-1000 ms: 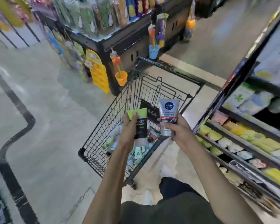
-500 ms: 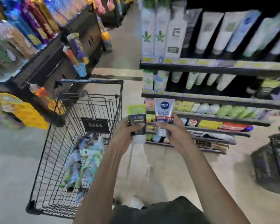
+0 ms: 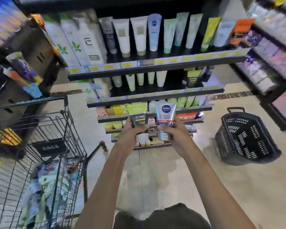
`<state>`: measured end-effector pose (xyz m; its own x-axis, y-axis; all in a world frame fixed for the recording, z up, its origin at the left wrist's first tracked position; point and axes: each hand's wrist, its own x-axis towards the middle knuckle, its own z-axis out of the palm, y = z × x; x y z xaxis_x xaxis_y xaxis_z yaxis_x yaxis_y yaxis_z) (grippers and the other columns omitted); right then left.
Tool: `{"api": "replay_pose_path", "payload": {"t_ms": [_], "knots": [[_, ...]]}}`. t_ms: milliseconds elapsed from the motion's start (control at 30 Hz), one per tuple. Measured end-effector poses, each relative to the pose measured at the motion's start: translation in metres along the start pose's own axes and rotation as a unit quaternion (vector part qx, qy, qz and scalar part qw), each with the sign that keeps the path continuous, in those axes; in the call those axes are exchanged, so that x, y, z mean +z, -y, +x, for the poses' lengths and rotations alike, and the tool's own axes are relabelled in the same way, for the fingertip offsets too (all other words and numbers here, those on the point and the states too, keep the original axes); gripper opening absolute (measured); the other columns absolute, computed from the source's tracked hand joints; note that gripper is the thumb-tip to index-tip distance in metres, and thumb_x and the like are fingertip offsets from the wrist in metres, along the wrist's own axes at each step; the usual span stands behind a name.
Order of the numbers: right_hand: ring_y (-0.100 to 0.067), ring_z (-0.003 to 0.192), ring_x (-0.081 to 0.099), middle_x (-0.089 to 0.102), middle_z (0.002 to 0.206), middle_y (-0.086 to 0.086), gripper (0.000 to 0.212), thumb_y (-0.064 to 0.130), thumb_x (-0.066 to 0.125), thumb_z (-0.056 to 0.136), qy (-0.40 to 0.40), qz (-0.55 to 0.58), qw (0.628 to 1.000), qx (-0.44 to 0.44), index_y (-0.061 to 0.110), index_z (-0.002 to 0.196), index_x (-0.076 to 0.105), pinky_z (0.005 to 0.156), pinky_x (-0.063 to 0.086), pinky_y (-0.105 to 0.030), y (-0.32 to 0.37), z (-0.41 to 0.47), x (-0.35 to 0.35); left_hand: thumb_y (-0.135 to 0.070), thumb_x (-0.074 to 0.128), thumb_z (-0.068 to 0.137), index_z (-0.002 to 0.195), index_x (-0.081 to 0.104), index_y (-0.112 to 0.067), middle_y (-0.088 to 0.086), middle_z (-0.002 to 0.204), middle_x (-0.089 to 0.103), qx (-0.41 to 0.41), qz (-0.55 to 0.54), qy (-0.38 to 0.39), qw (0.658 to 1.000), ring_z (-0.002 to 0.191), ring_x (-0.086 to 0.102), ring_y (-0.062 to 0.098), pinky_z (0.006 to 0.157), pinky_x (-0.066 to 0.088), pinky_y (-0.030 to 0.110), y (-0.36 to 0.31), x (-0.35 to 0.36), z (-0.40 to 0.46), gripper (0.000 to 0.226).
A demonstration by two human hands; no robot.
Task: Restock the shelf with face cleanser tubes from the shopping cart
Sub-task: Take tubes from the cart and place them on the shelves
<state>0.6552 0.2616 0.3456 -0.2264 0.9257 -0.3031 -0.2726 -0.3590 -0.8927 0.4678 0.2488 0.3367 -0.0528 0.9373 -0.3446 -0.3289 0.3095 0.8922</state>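
Face cleanser tubes fill the tiered shelf [image 3: 155, 67] straight ahead of you, standing cap-down in rows behind yellow price strips whose print is too blurred to read. Your wire shopping cart [image 3: 45, 162] sits at your left, more tubes heaped in its bed, its rim just beside your left forearm. A black plastic basket [image 3: 248, 138] stands on the floor to your right, well apart from your arms. Between cart and basket the pale floor [image 3: 155, 171] lies open up to the shelf foot. Your left hand [image 3: 130, 138] grips a black-and-lime tube [image 3: 138, 119], fingers curled round its body, thumb across the front; its lettering is too small to read. Your right hand [image 3: 177, 134] holds a silver tube [image 3: 165, 119] the same way, marked "NIVEA MEN". The two tubes nearly touch.
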Motion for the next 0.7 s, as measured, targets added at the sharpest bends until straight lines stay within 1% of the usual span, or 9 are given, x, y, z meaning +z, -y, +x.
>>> {"api": "replay_pose_path", "payload": {"t_ms": [67,133,200,267,333,433,533,633,700], "knots": [[-0.028,0.103,0.072,0.075,0.114,-0.016,0.05,-0.006,0.075,0.083,-0.006,0.007,1.0,-0.004,0.018,0.126,0.063,0.1,0.053,-0.046,0.008,-0.004,-0.027,0.013,0.081,0.072,0.133,0.052,-0.011,0.007,0.112,0.077,0.003,0.042,-0.007,0.999,0.106,0.073,0.026,0.096,0.056,0.047,0.011,0.027,0.009,0.071],[-0.027,0.103,0.072,0.074,0.116,-0.018,0.052,-0.007,0.074,0.083,-0.009,0.008,1.0,-0.009,0.015,0.128,0.061,0.093,0.055,-0.039,0.013,-0.006,-0.052,0.015,0.084,0.068,0.135,0.051,-0.015,0.001,0.109,0.078,-0.005,0.064,-0.025,0.998,0.106,0.073,0.025,0.094,0.057,0.045,0.017,0.051,0.017,0.08],[-0.03,0.105,0.071,0.073,0.118,-0.02,0.053,-0.008,0.075,0.082,-0.02,0.011,1.0,-0.013,0.013,0.129,0.06,0.089,0.055,-0.038,0.018,-0.006,-0.075,0.012,0.086,0.067,0.133,0.052,-0.018,0.001,0.111,0.077,-0.006,0.073,-0.024,0.997,0.107,0.072,0.025,0.096,0.056,0.047,0.022,0.073,0.023,0.08],[-0.034,0.103,0.071,0.074,0.116,-0.018,0.059,-0.004,0.08,0.077,-0.037,0.018,0.999,-0.016,0.013,0.129,0.06,0.085,0.056,-0.039,0.023,-0.004,-0.096,0.002,0.091,0.063,0.13,0.052,-0.017,0.003,0.113,0.076,0.005,0.085,-0.021,0.996,0.108,0.072,0.026,0.098,0.055,0.054,0.028,0.092,0.032,0.08],[-0.033,0.099,0.073,0.075,0.114,-0.017,0.067,0.003,0.083,0.069,-0.051,0.021,0.998,-0.014,0.013,0.131,0.059,0.082,0.057,-0.04,0.028,0.0,-0.114,-0.003,0.093,0.062,0.125,0.055,-0.018,-0.001,0.106,0.077,0.019,0.104,-0.04,0.994,0.1,0.073,0.023,0.095,0.056,0.056,0.031,0.11,0.041,0.075],[-0.035,0.101,0.072,0.074,0.115,-0.018,0.069,0.008,0.084,0.066,-0.064,0.021,0.998,-0.011,0.013,0.13,0.06,0.088,0.057,-0.048,0.034,0.009,-0.141,0.002,0.089,0.069,0.12,0.058,-0.019,-0.006,0.098,0.077,0.029,0.116,-0.049,0.992,0.093,0.073,0.016,0.093,0.058,0.053,0.035,0.138,0.058,0.063],[-0.04,0.108,0.07,0.073,0.119,-0.02,0.07,0.009,0.085,0.067,-0.064,0.027,0.998,-0.01,0.013,0.132,0.059,0.097,0.054,-0.055,0.039,0.024,-0.163,-0.001,0.091,0.068,0.121,0.058,-0.018,-0.002,0.106,0.075,0.031,0.128,-0.063,0.989,0.1,0.071,0.017,0.097,0.056,0.049,0.039,0.158,0.08,0.065],[-0.037,0.103,0.072,0.073,0.118,-0.019,0.069,0.007,0.083,0.07,-0.059,0.025,0.998,-0.006,0.01,0.133,0.057,0.095,0.053,-0.058,0.051,0.044,-0.183,-0.001,0.09,0.068,0.121,0.057,-0.018,0.002,0.111,0.073,0.032,0.142,-0.062,0.987,0.104,0.069,0.022,0.098,0.055,0.05,0.043,0.174,0.109,0.065],[-0.035,0.1,0.073,0.074,0.116,-0.018,0.065,0.005,0.082,0.073,-0.055,0.022,0.998,-0.007,0.009,0.133,0.057,0.091,0.054,-0.056,0.061,0.059,-0.195,0.001,0.088,0.07,0.12,0.058,-0.018,0.001,0.11,0.074,0.034,0.137,-0.061,0.988,0.104,0.069,0.021,0.096,0.056,0.046,0.044,0.183,0.128,0.062]]}}
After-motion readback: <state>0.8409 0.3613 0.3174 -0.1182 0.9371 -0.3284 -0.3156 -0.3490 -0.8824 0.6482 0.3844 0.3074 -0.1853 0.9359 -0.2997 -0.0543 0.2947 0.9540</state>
